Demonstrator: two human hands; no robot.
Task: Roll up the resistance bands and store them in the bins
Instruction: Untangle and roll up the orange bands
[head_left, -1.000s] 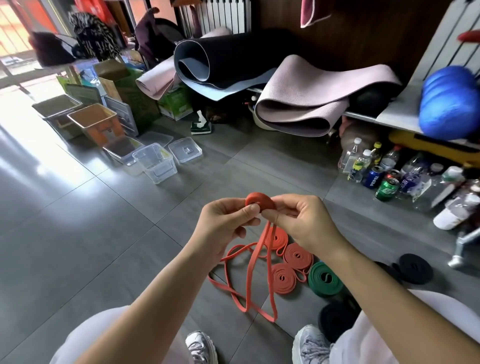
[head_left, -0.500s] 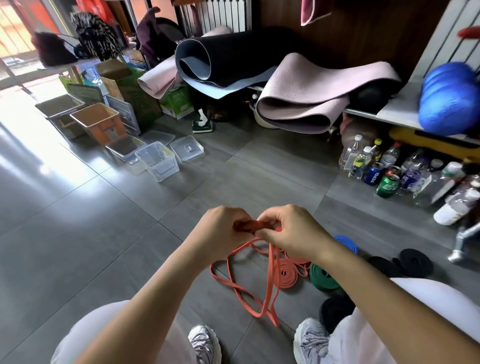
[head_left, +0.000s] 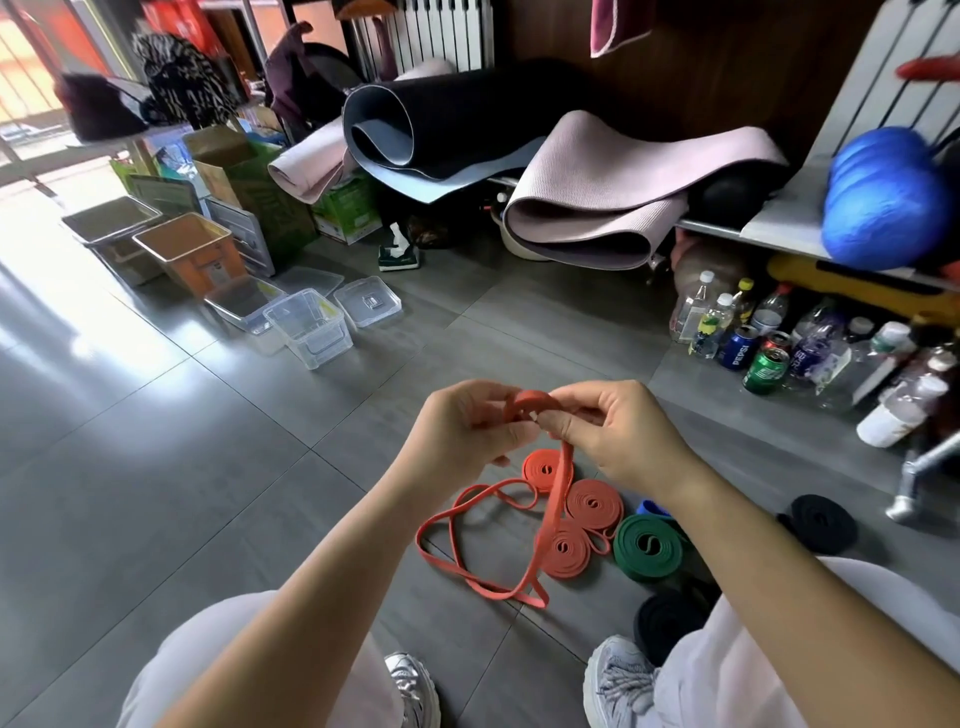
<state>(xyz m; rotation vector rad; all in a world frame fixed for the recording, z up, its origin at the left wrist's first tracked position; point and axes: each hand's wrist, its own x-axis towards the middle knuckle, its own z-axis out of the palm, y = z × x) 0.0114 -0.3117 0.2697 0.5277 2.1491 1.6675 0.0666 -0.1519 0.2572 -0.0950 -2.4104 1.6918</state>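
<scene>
An orange resistance band (head_left: 531, 402) is partly rolled into a small coil between my hands. My left hand (head_left: 462, 428) pinches the coil from the left; my right hand (head_left: 618, 431) pinches it from the right. The band's loose tail (head_left: 483, 566) hangs down and loops on the floor. Three rolled orange bands (head_left: 569, 551) lie on the tiles under my hands, beside a rolled green band (head_left: 648, 546), a partly hidden blue one (head_left: 652, 508) and two rolled black bands (head_left: 821, 522). Clear plastic bins (head_left: 311, 327) stand far left on the floor.
An orange bin (head_left: 189, 254) and a grey bin (head_left: 111, 228) stand behind the clear ones, with lids (head_left: 368, 300) alongside. Yoga mats (head_left: 613, 197) are piled at the back. Bottles and cans (head_left: 763, 353) crowd the right. My shoes (head_left: 618, 680) are at the bottom.
My hands rose with the coil and turned it, so the rolled part shows again between my fingers. The loose tail shifted slightly on the floor.
</scene>
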